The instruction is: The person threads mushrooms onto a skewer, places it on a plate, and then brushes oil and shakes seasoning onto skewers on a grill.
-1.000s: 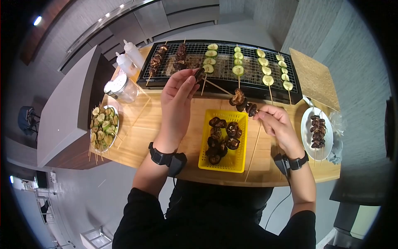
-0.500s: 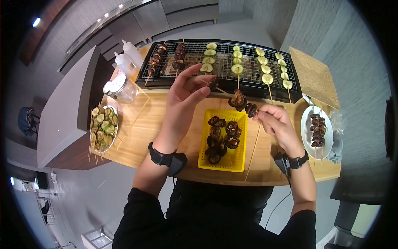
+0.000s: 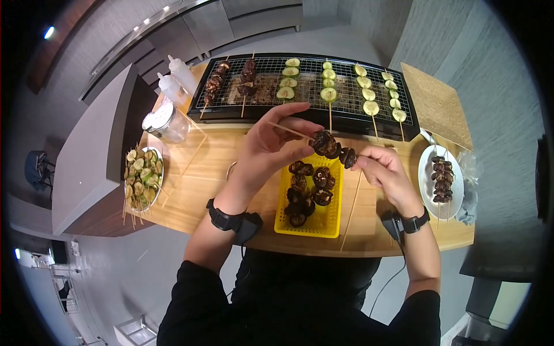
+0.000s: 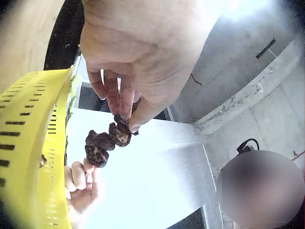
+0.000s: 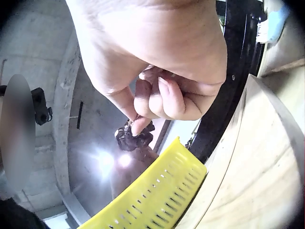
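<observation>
Held level over the yellow basket (image 3: 309, 232) is a bamboo skewer (image 3: 290, 131) threaded with dark brown mushroom pieces (image 3: 347, 157). My right hand (image 3: 385, 176) pinches the skewer's right end, its thumb right beside the last piece. From the left, my left hand (image 3: 266, 147) pinches a mushroom (image 3: 322, 144) on the skewer between thumb and fingers, close against the other pieces; the bare skewer end sticks out past it. In the left wrist view the mushrooms (image 4: 97, 155) sit bunched between both hands. More mushrooms (image 3: 298, 202) lie in the basket.
A black grill (image 3: 271, 116) behind holds mushroom and zucchini skewers (image 3: 328, 93). Left stand a plate of zucchini skewers (image 3: 141, 179), a glass jar (image 3: 173, 127) and squeeze bottles (image 3: 172, 87). A white plate (image 3: 427, 190) with mushroom skewers sits right. A loose skewer (image 3: 352, 210) lies beside the basket.
My left hand has moved right and down, sliding a mushroom along the skewer from its far end to the other pieces. My right hand has stayed in place, gripping the skewer.
</observation>
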The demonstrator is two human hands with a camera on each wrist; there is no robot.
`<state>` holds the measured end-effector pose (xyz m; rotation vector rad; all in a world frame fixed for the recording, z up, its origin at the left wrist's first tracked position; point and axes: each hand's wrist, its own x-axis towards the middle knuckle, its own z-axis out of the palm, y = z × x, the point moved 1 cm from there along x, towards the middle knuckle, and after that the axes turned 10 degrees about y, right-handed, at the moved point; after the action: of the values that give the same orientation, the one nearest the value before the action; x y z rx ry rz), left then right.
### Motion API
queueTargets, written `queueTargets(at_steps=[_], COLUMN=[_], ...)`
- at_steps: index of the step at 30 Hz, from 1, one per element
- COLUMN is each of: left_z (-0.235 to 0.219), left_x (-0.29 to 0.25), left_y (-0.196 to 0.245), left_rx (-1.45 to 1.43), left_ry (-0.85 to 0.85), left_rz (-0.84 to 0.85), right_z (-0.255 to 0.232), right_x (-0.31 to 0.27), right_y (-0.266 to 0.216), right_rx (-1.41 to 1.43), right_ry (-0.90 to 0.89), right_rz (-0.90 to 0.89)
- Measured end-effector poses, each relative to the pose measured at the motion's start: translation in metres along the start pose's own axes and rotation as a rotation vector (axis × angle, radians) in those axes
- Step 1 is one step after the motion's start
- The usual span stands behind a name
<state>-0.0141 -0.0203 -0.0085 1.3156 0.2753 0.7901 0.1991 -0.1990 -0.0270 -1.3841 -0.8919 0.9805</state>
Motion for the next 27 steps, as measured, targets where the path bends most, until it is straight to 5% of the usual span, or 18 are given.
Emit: queueTargets(at_steps=[6, 12, 18, 21, 27], left_z=[0.004, 0.014, 0.02, 0.023, 0.027], left_x=[-0.002, -0.009, -0.018, -0.022, -0.026], left_y=[0.001, 0.001, 0.012, 0.003, -0.001], left_rx=[0.034, 0.357, 0.953, 1.021, 1.141], left_ry=[-0.01, -0.106, -0.316, -0.402, -0.556], left_rz=[0.054, 0.141, 0.135, 0.368, 0.342], right_z=[0.0, -0.006, -0.006, -0.006, -0.007], right_x=[0.001, 0.004, 0.004, 0.003, 0.004], right_y=[-0.001, 0.003, 0.002, 0.003, 0.005], right_rx=[0.073, 0.232, 0.303, 0.295, 0.282], right_ry=[0.015, 0.058, 0.039, 0.038, 0.034], right_rz=[-0.014, -0.036, -0.03, -0.031, -0.021])
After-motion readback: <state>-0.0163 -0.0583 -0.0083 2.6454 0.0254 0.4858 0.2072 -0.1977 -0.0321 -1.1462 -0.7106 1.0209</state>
